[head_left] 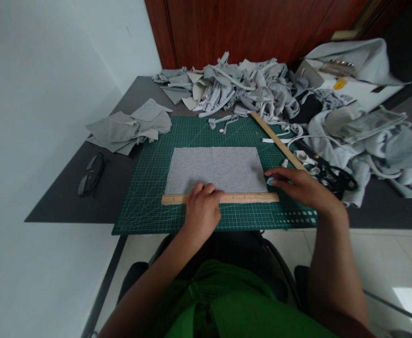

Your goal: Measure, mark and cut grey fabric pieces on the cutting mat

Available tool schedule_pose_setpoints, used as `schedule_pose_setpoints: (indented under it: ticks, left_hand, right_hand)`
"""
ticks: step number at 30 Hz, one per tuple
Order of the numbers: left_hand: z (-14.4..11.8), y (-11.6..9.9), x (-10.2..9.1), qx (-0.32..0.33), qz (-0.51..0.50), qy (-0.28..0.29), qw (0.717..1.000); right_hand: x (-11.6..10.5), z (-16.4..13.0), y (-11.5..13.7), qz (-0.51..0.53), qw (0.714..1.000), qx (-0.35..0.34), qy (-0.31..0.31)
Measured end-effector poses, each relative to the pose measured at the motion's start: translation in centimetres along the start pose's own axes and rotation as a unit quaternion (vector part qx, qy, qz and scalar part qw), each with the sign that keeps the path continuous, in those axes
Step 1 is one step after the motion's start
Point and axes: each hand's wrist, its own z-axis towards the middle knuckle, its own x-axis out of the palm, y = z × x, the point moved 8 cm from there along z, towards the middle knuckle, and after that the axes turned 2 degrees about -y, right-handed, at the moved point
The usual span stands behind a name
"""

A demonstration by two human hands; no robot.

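Fingers of the left hand, at the lower centre of the frame, are bent over a wooden ruler and press upon it; whether they also grip its edges cannot be told. Fingers of the right hand, right of centre, pinch a small pale-blue piece just beside the right edge of a grey cloth. This cloth, roughly rectangular, lies flat at the centre of the frame, with the ruler along its near edge and both ruler ends extending past its sides. Beneath it is a green cutting mat, printed with a grid and resting on a dark counter. A second ruler slants across the mat's upper right, its lower end near the right hand. Black-handled scissors lie farther right, beside heaped grey fabric. Loose scraps form a pile at the upper centre, and flatter pieces overlap the mat's upper-left corner. Eyeglasses rest on the counter at left. A white box, partly covered by grey cloth, stands at the upper right.
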Motion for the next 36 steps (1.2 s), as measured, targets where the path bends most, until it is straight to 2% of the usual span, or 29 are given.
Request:
schedule_pose_setpoints:
  ticks: [3, 9, 13, 16, 21, 25, 30, 36]
  left_hand:
    - [0.3, 0.5, 0.4, 0.006, -0.057, 0.008, 0.998]
    - [0.4, 1.0, 0.1, 0.007, -0.126, 0.019, 0.992]
    - [0.3, 1.3, -0.6, 0.003, -0.17, 0.025, 0.985]
    - [0.4, 1.3, -0.3, 0.006, -0.167, 0.048, 0.985]
    - [0.6, 1.4, 0.7, -0.006, -0.125, 0.052, 0.991]
    - [0.5, 1.4, 1.0, -0.016, -0.127, 0.05, 0.991]
    - [0.5, 1.5, 1.0, -0.02, -0.13, 0.051, 0.99]
    - [0.5, 1.4, 0.9, -0.021, -0.131, 0.042, 0.99]
  right_hand:
    - [0.5, 0.5, 1.6, 0.015, 1.0, -0.006, -0.02]
    - [3.2, 0.9, 5.6, 0.078, 0.994, -0.063, 0.035]
    - [4.6, 0.8, 8.1, 0.087, 0.987, -0.114, 0.078]
    - [5.2, 0.6, 9.3, 0.076, 0.984, -0.137, 0.086]
    - [5.2, -0.3, 9.3, 0.043, 0.995, -0.09, 0.023]
    - [5.9, -2.3, 9.5, 0.039, 0.989, -0.134, -0.04]
    - [7.8, -4.7, 8.4, -0.065, 0.978, -0.167, -0.104]
    - [8.2, -5.5, 8.8, -0.144, 0.961, -0.184, -0.146]
